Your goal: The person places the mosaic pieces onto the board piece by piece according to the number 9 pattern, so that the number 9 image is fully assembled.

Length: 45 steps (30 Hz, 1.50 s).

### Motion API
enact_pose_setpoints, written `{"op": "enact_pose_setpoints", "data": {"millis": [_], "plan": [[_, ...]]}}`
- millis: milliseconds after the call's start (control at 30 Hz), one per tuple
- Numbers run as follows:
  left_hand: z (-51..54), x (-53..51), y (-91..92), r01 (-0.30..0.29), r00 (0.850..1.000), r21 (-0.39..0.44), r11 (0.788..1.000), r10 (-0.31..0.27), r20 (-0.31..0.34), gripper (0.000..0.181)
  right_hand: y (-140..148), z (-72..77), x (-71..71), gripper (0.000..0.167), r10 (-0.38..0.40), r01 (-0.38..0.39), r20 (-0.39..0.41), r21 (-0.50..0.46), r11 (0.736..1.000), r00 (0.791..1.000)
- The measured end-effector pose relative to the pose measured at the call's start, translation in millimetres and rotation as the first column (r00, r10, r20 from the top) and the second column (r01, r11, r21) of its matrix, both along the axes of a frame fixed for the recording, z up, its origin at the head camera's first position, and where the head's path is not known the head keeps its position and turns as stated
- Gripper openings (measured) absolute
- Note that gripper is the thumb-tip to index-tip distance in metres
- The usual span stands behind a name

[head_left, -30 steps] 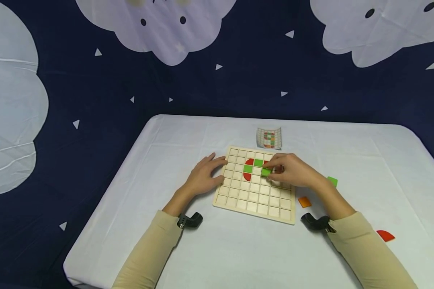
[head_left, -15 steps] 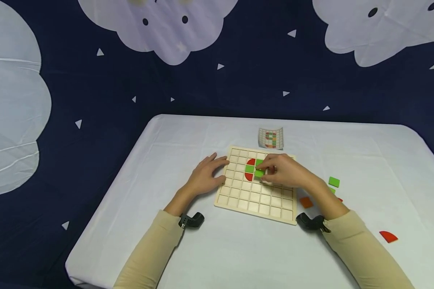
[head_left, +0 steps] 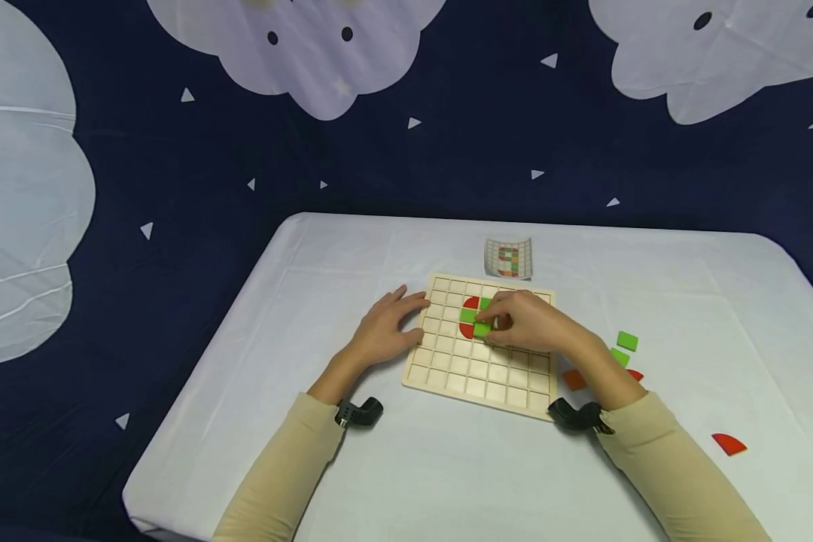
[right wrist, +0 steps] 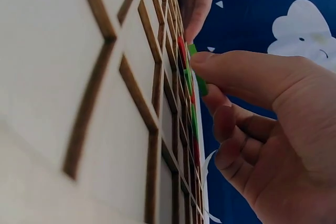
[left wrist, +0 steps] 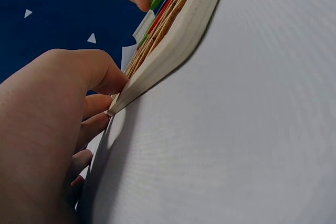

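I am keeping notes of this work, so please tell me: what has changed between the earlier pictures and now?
The right hand, pinching a green tile, moved left over the board, bringing the tile closer to the lower red piece. The left hand stayed at the board's left edge.

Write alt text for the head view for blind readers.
A person's right hand pinches a green square tile over a pale wooden grid board holding red quarter-circle and green square tiles, while the left hand touches its left edge. Loose green, red and orange tiles lie to the right; a grid-patterned card sits beyond.
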<state>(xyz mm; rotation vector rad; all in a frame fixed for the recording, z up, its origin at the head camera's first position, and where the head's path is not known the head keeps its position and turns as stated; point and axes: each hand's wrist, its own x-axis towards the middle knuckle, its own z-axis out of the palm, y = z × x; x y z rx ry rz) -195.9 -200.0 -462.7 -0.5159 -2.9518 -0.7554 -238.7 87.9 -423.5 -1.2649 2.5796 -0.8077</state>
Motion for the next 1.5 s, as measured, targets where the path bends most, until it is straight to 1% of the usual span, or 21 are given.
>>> {"op": "enact_pose_setpoints", "data": {"millis": [167, 400, 600, 867, 1033, 1167, 1333, 1500], "plan": [[0.6, 0.5, 0.6, -0.002, 1.0, 0.0, 1.0, 0.002, 0.009, 0.052, 1.2, -3.1, -0.2, 0.029, 0.012, -0.012, 0.002, 0.01, 1.0, 1.0], [-0.4, 0.3, 0.5, 0.0, 1.0, 0.005, 1.0, 0.0, 0.0, 0.053, 1.2, -6.4, 0.5, 0.029, 0.01, -0.011, 0.003, 0.015, 1.0, 1.0], [-1.1, -0.5, -0.3, -0.002, 1.0, 0.001, 1.0, 0.002, -0.003, 0.053, 1.5, -4.5, 0.5, 0.029, 0.013, -0.013, -0.002, 0.012, 1.0, 1.0], [-1.8, -1.0, 0.0, 0.01, 1.0, 0.012, 1.0, -0.01, -0.014, 0.052, 8.8, -2.7, -1.2, 0.03, -0.025, 0.025, 0.031, 0.014, 1.0, 0.999], [-0.1, 0.5, -0.1, 0.004, 1.0, 0.012, 1.0, -0.003, -0.006, 0.052, 15.0, 0.7, -2.1, 0.029, -0.036, 0.036, 0.059, 0.002, 0.999, 0.998], [0.8, 1.9, -0.2, -0.003, 1.0, 0.013, 1.0, 0.003, 0.0, 0.052, 21.6, 1.5, -3.1, 0.029, -0.049, 0.049, 0.06, 0.004, 0.999, 0.997], [-0.3, 2.9, -0.3, -0.001, 1.0, 0.013, 1.0, 0.001, -0.005, 0.052, 30.2, 0.6, -3.6, 0.029, -0.087, 0.086, 0.077, 0.012, 0.996, 0.993], [1.0, 2.3, 0.8, -0.003, 1.0, 0.015, 1.0, 0.003, -0.007, 0.052, 39.2, 1.4, -4.5, 0.029, -0.122, 0.12, 0.082, 0.033, 0.992, 0.989]]}}
